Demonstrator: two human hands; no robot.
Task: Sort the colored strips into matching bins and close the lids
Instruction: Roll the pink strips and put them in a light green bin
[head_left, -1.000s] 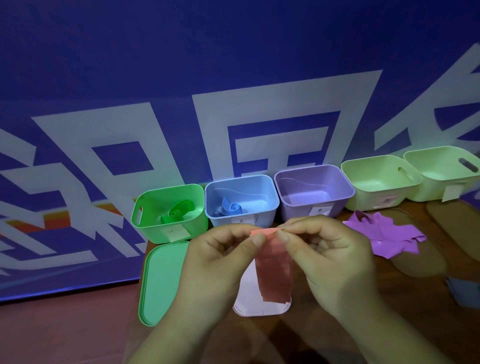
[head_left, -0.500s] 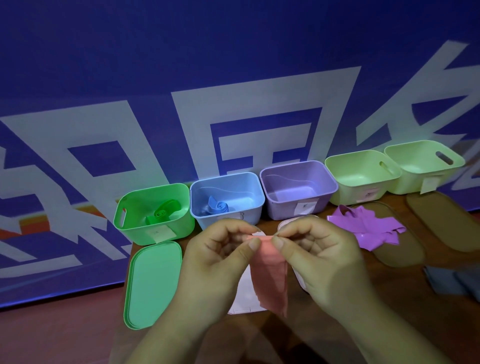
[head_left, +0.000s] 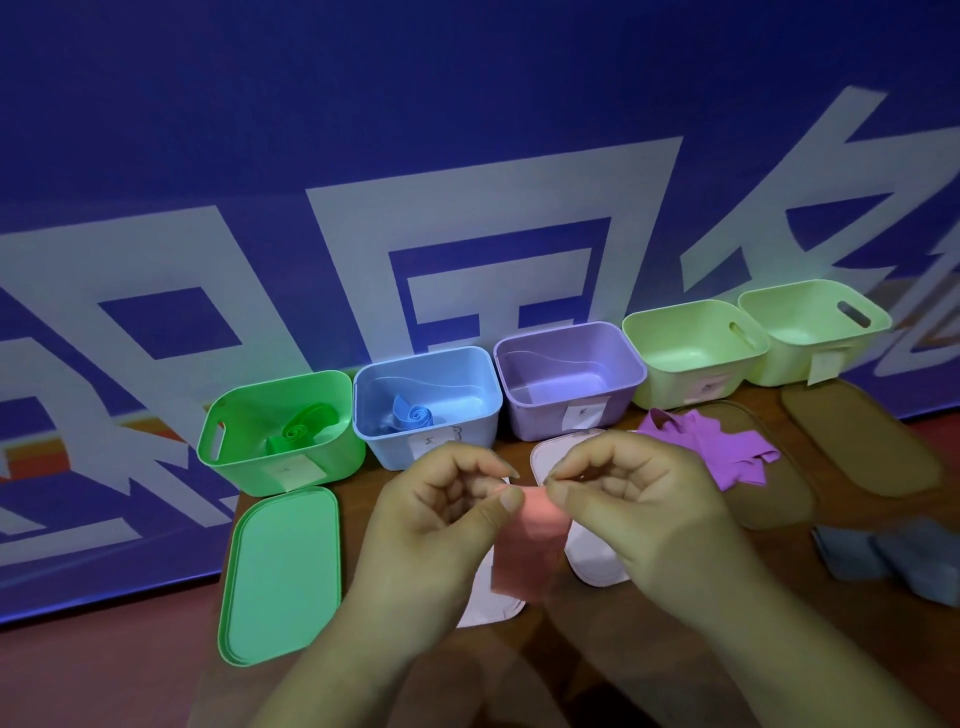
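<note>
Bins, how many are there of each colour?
Green bin: 1
Blue bin: 1
Purple bin: 1
Light green bins: 2
Total: 5

Pink strip (head_left: 527, 551) hangs, top pinched by left hand (head_left: 441, 519), right hand (head_left: 639, 509). Purple strips (head_left: 711, 452) heaped beyond right hand. Green bin (head_left: 244, 467), blue bin (head_left: 392, 447) beyond, open, matching roll inside.

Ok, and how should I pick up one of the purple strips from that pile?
Pinch a loose end sticking out on the right of the purple strips, coming from above. They lie fanned out flat on a brown lid, so those tips are free, while the middles overlap.
</note>
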